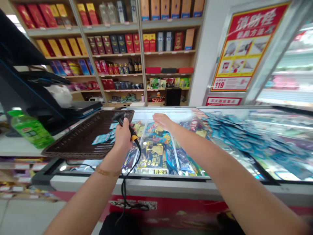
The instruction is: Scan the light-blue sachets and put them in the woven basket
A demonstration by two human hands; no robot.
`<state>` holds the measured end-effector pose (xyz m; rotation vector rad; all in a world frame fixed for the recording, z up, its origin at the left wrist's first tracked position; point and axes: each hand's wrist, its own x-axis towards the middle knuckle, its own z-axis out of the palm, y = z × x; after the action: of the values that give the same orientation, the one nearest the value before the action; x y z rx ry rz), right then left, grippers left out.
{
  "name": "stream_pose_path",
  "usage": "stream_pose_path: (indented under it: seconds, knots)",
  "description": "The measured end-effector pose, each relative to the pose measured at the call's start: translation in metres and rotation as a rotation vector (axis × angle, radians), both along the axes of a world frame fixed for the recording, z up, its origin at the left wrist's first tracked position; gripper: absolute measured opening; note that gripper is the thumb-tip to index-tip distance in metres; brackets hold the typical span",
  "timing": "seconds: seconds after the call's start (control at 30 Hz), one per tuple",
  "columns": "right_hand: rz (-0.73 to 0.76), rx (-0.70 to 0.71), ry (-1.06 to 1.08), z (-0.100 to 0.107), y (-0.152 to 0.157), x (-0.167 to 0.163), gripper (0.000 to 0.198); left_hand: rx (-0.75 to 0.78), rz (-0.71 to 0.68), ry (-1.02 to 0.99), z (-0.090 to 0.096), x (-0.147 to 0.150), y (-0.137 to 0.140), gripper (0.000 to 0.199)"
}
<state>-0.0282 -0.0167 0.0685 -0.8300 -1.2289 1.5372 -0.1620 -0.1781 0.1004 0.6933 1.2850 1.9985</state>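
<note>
My left hand is wrapped round the handle of a black barcode scanner, whose cable hangs down over the front of the freezer. Its head points left, above a brown woven tray. Several blue packets lie in that tray, partly hidden by my left hand and forearm. My right hand reaches over the glass top of the chest freezer, fingers stretched out and nothing visible in it. To its right, a large heap of blue packets is spread across the glass.
Under the glass, colourful frozen packs fill the freezer's compartments. A green drink bottle stands on the left counter beside a black checkout machine. Shelves of boxed goods line the back wall; a red and yellow poster hangs at right.
</note>
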Motion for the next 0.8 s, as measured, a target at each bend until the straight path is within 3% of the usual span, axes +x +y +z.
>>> stream_pose_path:
  seconds: [0.07,0.27,0.37,0.5,0.53,0.6,0.73,0.8]
  knots:
    - [-0.089,-0.021,-0.046,-0.003,0.0,0.05,0.018,-0.001,-0.128,0.074,-0.012,0.032,0.011,0.035]
    - [-0.439,0.166,-0.447,-0.002,0.001,0.201,0.011,-0.029,-0.545,0.139,-0.047,0.116,0.037,0.045]
    - [-0.7,0.327,-0.736,0.011,0.004,0.275,0.005,-0.024,-0.624,0.147,-0.058,0.133,0.042,0.049]
    - [-0.924,0.32,-0.948,0.027,0.011,0.358,0.016,-0.059,-0.73,0.183,-0.066,0.131,0.038,0.053]
    - [-0.937,0.258,-1.125,0.027,0.013,0.373,0.017,-0.078,-0.748,0.182,-0.068,0.129,0.037,0.054]
    - [-0.944,0.171,-1.216,0.024,0.018,0.395,0.024,-0.093,-0.761,0.166,-0.07,0.125,0.035,0.054]
    - [-0.902,0.031,-1.297,0.013,0.027,0.411,0.036,-0.066,-0.753,0.165,-0.071,0.121,0.035,0.053]
    - [-0.934,0.072,-1.303,0.009,0.028,0.411,0.039,-0.087,-0.781,0.201,-0.069,0.121,0.034,0.051]
